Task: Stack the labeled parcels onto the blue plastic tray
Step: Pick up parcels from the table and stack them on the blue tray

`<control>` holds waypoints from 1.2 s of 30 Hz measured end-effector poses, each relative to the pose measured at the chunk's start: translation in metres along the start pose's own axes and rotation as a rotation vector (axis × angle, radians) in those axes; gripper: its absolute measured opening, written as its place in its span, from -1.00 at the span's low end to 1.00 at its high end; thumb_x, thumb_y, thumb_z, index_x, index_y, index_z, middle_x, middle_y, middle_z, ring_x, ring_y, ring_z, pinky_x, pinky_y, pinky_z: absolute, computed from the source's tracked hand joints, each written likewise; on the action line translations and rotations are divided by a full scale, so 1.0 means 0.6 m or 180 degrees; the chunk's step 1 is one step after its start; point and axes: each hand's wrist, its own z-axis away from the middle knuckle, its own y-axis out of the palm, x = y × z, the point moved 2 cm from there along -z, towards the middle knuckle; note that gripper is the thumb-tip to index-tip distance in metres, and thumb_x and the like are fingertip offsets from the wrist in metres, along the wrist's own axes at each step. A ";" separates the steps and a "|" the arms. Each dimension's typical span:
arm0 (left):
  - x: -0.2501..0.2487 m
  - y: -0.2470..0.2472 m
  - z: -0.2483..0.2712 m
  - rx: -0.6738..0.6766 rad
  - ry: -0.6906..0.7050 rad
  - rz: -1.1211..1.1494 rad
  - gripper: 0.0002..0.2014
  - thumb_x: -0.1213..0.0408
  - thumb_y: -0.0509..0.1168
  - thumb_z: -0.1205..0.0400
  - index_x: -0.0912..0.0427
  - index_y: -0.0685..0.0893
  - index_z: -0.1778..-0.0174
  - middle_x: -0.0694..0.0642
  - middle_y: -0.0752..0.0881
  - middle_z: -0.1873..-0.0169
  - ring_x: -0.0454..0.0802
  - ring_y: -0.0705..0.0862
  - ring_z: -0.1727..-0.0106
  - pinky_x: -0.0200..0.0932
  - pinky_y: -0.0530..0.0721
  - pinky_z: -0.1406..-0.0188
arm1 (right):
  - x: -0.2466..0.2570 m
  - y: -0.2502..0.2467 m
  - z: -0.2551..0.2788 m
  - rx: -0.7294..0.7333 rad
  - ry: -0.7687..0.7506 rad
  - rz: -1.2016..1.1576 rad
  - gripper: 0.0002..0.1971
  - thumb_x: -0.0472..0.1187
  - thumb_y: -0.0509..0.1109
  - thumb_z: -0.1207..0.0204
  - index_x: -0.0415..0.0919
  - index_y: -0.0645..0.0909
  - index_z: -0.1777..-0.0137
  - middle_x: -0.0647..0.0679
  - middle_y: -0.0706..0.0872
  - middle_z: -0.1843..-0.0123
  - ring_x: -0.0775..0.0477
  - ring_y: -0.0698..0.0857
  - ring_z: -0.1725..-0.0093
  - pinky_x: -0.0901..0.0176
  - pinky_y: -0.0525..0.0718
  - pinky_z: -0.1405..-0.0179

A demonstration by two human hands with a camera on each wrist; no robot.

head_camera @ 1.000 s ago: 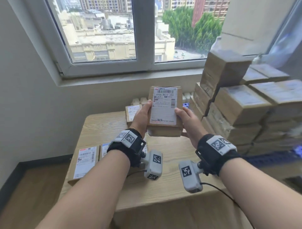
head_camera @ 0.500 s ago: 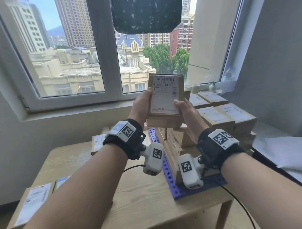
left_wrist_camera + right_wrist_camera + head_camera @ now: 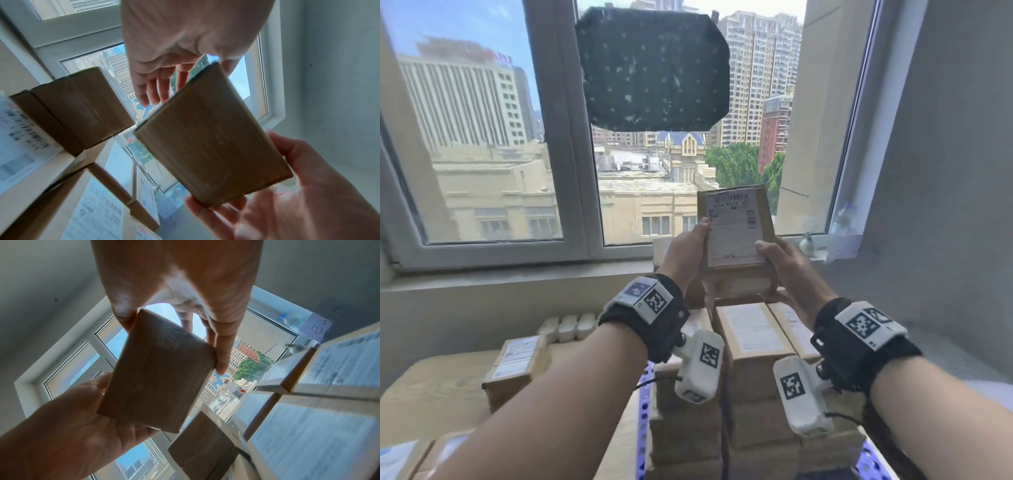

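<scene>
I hold a brown labeled parcel point(image 3: 736, 229) upright in front of the window, label facing me. My left hand point(image 3: 686, 248) grips its left edge with the thumb on the label. My right hand point(image 3: 782, 260) grips the lower right corner. The parcel hangs just above a tall stack of labeled parcels point(image 3: 753, 329) on the blue plastic tray point(image 3: 644, 416). From the left wrist, the parcel's plain underside point(image 3: 211, 134) sits between my left hand point(image 3: 162, 68) and right hand point(image 3: 287, 194). The right wrist view shows the same parcel point(image 3: 156, 378) held by both hands.
More labeled parcels point(image 3: 518, 359) lie on the wooden table point(image 3: 441, 394) to the left. Small white containers point(image 3: 566, 327) stand at the back by the wall. A dark cloth point(image 3: 654, 68) hangs on the window. A bottle point(image 3: 842, 219) and small vase point(image 3: 806, 245) stand on the sill.
Both hands carried the parcel up and to the right, from above the table to above the stack on the tray. The head view rose toward the window.
</scene>
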 end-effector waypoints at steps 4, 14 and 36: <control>-0.017 0.027 -0.051 -0.0023 0.0224 -0.0742 -0.46 -0.01 -0.02 -0.81 0.39 0.65 -0.26 0.28 0.68 -0.21 0.19 0.62 -0.22 -0.01 0.52 -0.24 | 0.002 -0.041 -0.055 -0.0053 0.0133 -0.0027 -0.48 0.12 0.32 -0.59 -0.20 0.45 -0.41 -0.19 0.71 -0.14 -0.16 0.76 -0.02 -0.03 0.77 0.11; 0.018 0.022 -0.178 0.0072 0.0251 -0.1886 -0.63 0.22 0.12 -0.77 0.28 0.60 -0.44 0.17 0.64 -0.40 0.08 0.58 -0.38 -0.16 0.43 -0.29 | -0.050 -0.046 -0.182 -0.0127 0.0721 0.0136 -0.47 0.22 0.20 -0.61 -0.14 0.44 -0.40 -0.23 0.70 -0.20 -0.20 0.74 -0.06 0.00 0.74 0.21; 0.090 0.028 -0.255 0.0479 0.0234 -0.3052 -0.67 0.22 0.26 -0.69 0.21 0.63 -0.35 0.15 0.67 -0.28 -0.02 0.53 -0.05 -0.17 0.44 -0.04 | -0.137 -0.002 -0.295 0.0044 0.1517 0.0801 -0.24 0.36 0.17 -0.45 -0.22 0.46 -0.45 -0.22 0.62 -0.38 -0.28 0.61 -0.32 -0.26 0.61 -0.34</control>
